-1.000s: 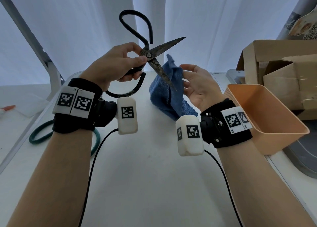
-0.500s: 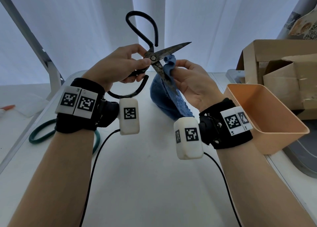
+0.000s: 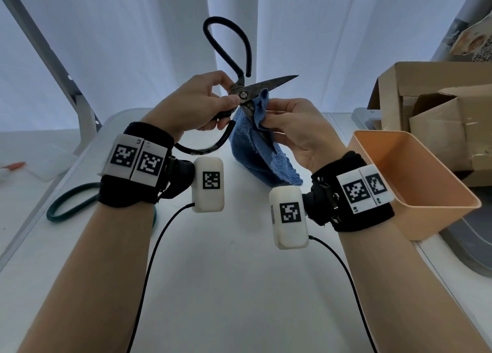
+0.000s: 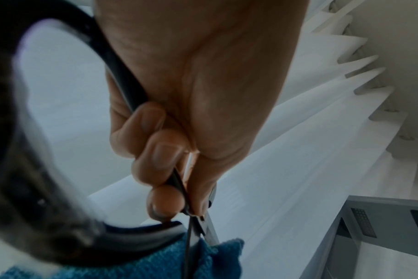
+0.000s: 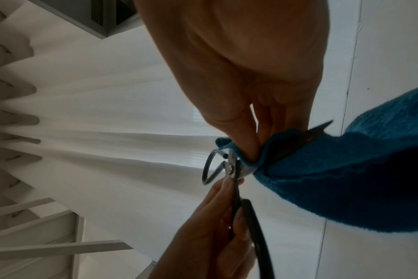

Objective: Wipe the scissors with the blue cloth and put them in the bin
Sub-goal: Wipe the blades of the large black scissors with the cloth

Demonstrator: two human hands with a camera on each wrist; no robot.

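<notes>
Black-handled scissors (image 3: 241, 93) with dark, worn blades stand spread apart above the table. My left hand (image 3: 205, 101) grips them near the pivot, thumb on top; the left wrist view shows curled fingers (image 4: 160, 151) round the handle shank. My right hand (image 3: 290, 121) pinches the blue cloth (image 3: 255, 150) round the lower blade close to the pivot. The cloth (image 5: 334, 179) hangs down from the blade toward the table, and the blade tip (image 5: 322, 126) pokes out of it. The upper blade is bare.
An orange plastic bin (image 3: 415, 182) stands on the table just right of my right wrist. Cardboard boxes (image 3: 431, 107) sit behind it. A green cable loop (image 3: 69, 201) lies at the left. White curtains hang at the back.
My right hand went from open beside the cloth to pinching the cloth round the lower blade. The scissors shifted slightly right and tilted more upright.
</notes>
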